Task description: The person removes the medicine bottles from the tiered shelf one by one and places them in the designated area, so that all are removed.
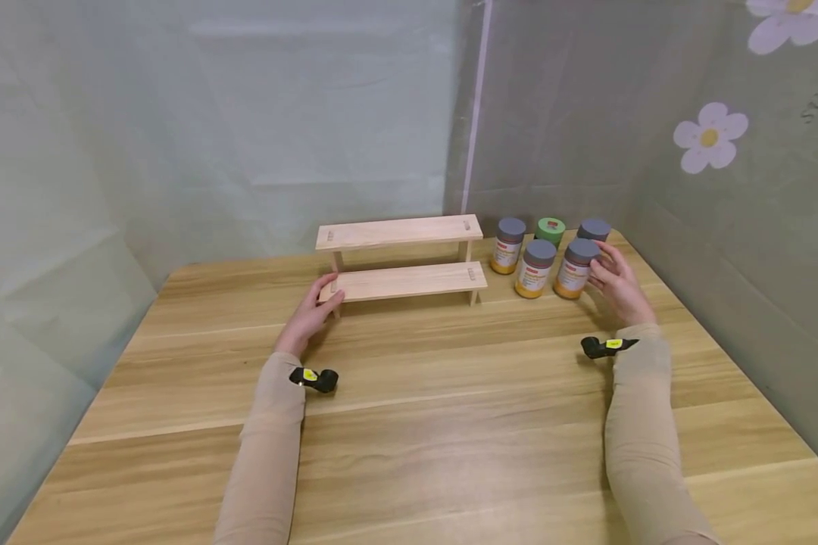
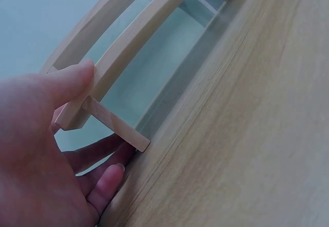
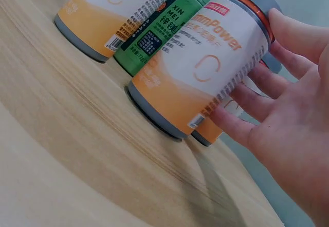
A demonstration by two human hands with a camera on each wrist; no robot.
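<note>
A pale wooden two-tier rack (image 1: 402, 282) stands on the table. My left hand (image 1: 308, 316) grips the left end of its lower board, the thumb over the front edge. In the left wrist view the other fingers bend round behind the rack's short leg (image 2: 117, 124). To the right, my right hand (image 1: 623, 291) touches the right side of a grey-capped supplement jar (image 1: 574, 274) with a white and orange label. The right wrist view has the thumb at the cap's rim and fairly straight fingers along the label's edge. The jar stands upright on the table.
Left of that jar are two more grey-capped jars, one in front (image 1: 535, 274) and one behind (image 1: 507, 251). A green jar (image 1: 550, 230) and another grey-capped jar (image 1: 594, 228) stand at the back. Curtain-like sheets (image 1: 354, 113) hang behind the wooden table (image 1: 450, 424).
</note>
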